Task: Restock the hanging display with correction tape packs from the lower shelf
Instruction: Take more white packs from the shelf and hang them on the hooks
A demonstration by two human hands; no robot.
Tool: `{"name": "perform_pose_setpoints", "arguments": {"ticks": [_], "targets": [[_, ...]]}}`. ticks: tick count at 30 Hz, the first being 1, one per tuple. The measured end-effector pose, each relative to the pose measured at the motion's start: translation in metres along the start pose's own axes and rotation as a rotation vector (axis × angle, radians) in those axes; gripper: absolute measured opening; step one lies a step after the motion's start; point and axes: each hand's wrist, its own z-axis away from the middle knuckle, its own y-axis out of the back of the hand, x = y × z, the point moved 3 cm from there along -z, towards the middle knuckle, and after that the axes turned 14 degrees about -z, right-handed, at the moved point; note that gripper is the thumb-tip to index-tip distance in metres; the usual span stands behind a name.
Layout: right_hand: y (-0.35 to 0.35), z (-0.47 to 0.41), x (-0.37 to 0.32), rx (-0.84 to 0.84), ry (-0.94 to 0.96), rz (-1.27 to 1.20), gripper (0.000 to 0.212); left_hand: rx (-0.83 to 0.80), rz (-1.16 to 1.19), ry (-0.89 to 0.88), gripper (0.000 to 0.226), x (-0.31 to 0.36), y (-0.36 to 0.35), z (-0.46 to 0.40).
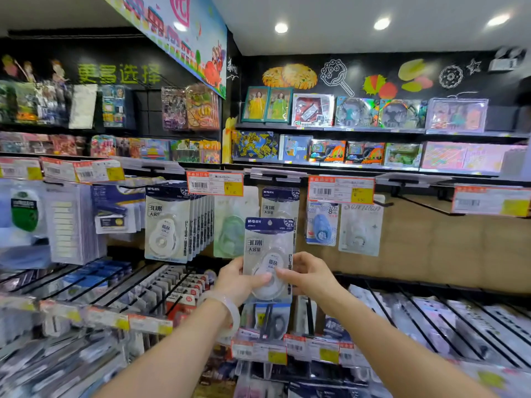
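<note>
I hold one correction tape pack (268, 248) upright in front of the hanging display, navy header on top, white dispenser in a clear blister. My left hand (240, 278) grips its lower left edge and my right hand (307, 272) its lower right edge. Right behind the pack hangs a matching pack (280, 202) on a hook, under an orange price tag (340, 190). A full row of the same packs (172, 225) hangs to the left. The lower shelf (149, 323) slopes toward me below my wrists.
Green tape packs (232, 225), a blue one (320, 225) and a white one (360, 228) hang beside. Bare black hooks (422, 205) jut out at the right over brown backing board. Wire dividers (431, 320) line the lower shelf. Toy boxes (359, 112) fill high shelves.
</note>
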Motion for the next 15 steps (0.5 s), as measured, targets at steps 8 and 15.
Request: {"name": "perform_pose_setpoints", "arguments": {"ticks": [8,15], "targets": [[0.003,0.019,-0.018,0.025,0.163,0.033,0.027,0.133,-0.063,-0.122,0.042,0.016,-0.003,0.022],[-0.001,0.015,-0.037,0.053,0.242,0.033,0.025,0.206,-0.090,-0.200,0.048,0.037,0.003,0.022]]}}
